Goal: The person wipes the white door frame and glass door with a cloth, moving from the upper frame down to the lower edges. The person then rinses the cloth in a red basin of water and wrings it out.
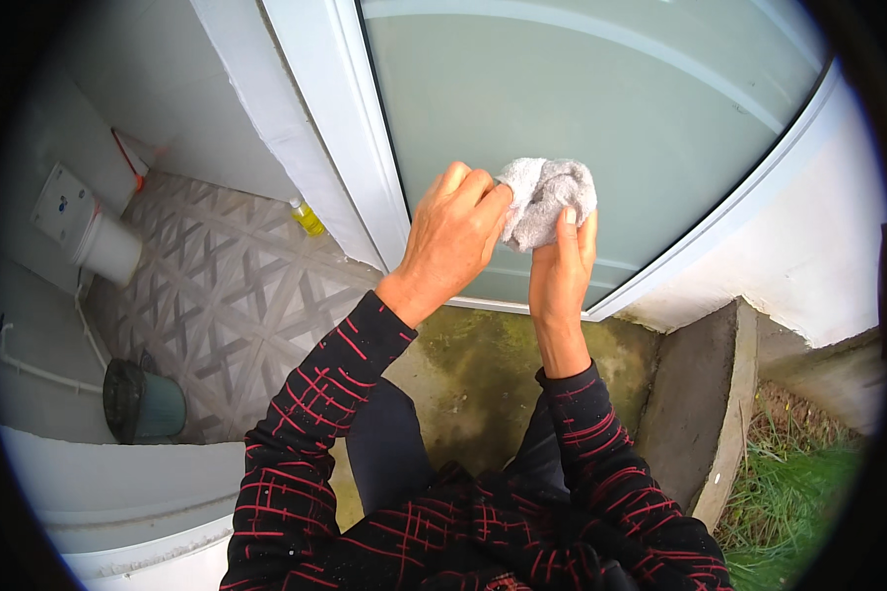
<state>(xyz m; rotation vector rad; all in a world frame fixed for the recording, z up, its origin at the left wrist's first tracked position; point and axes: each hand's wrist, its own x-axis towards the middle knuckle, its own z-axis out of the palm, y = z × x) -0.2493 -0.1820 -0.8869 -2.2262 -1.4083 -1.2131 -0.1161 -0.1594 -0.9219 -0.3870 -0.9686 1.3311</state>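
Both my hands hold a bunched grey-white terry cloth (551,201) in front of a frosted glass door panel (562,89). My left hand (454,225) pinches the cloth's left edge, its back turned up. From below and the right, my right hand (568,258) supports the folded cloth, with the thumb lying on its front. The panel sits in a white frame (355,133). Whether the cloth touches the glass, I cannot tell.
Left of the frame is a tiled floor (266,318) with a bottle of yellow liquid (307,218), a white toilet (92,229) and a lined bin (148,402). Mossy concrete (473,369) lies below me. A low concrete ledge (724,414) and grass (791,487) are at right.
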